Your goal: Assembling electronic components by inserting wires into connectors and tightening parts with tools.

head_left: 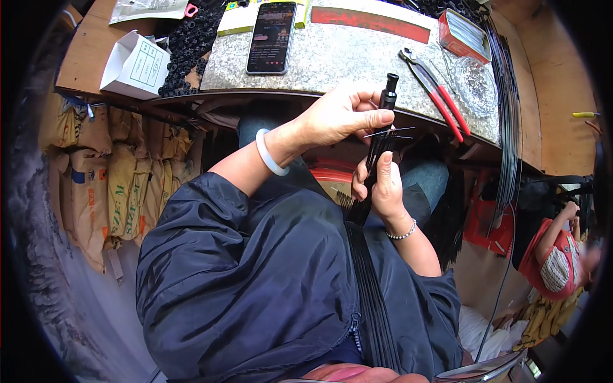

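Note:
My left hand (335, 118), with a pale bangle at the wrist, is closed around the lower part of a black tubular umbrella runner (388, 92), thumb across its front. Just below it, my right hand (386, 188) is closed around a bundle of thin black umbrella ribs (369, 268). The bundle hangs down over my dark jacket toward the lower edge. A couple of thin rods stick out crosswise between the two hands. My fingers partly hide where ribs and runner meet.
On the stone-topped bench (223, 48) lie a phone (271, 38), red-handled pliers (437, 96), a glass dish (474, 86) of small parts and a red box (465, 35) of thin rods. Black fittings (188, 54) are heaped beside a white carton (135, 64). Another person (555, 255) sits at right.

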A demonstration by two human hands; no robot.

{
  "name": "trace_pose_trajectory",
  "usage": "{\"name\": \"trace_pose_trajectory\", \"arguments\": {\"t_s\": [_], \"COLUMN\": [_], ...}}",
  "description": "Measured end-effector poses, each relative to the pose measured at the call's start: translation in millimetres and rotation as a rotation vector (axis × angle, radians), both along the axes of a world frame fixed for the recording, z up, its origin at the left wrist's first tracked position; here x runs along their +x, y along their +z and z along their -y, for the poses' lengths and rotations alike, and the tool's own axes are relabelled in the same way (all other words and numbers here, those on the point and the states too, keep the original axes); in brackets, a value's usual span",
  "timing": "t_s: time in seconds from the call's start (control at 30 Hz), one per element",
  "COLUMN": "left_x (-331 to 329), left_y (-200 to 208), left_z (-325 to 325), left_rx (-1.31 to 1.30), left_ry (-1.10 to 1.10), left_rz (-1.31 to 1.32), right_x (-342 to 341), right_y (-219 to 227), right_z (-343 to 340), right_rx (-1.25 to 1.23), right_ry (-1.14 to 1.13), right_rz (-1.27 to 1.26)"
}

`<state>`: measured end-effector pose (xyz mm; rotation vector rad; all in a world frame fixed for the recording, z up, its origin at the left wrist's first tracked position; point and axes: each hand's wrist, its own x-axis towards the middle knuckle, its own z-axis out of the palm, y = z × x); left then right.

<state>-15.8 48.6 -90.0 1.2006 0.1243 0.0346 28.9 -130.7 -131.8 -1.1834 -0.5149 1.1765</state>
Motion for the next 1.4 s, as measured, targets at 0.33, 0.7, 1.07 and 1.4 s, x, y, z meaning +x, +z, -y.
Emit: {"name": "trace_pose_trajectory", "arguments": {"t_s": [0.33, 0.7, 1.07, 1.4], "left_x": [-2.5, -20.3, -18.9, -61.7], "left_y": [-0.9, 9.5, 16.8, 23.4], "left_z": [2.2, 21.6, 10.2, 56.8], "left_rx": [0.081, 0.450, 0.022, 0.287], "left_ry": [0.004, 0.123, -0.019, 0.113], "left_rz": [-0.025, 0.127, 0.069, 0.504], "right_x": [0.8, 1.0, 3.7, -7.4], "right_y": [-0.8, -7.2, -6.3, 7.3], "right_z": [1.1, 3.7, 3.5, 43.3], "right_rx": [0.015, 0.115, 0.235, 0.226], "right_ry": [-0.002, 0.006, 0.119, 0.355], "right_rz": [0.005, 0.037, -0.050, 0.154]}}
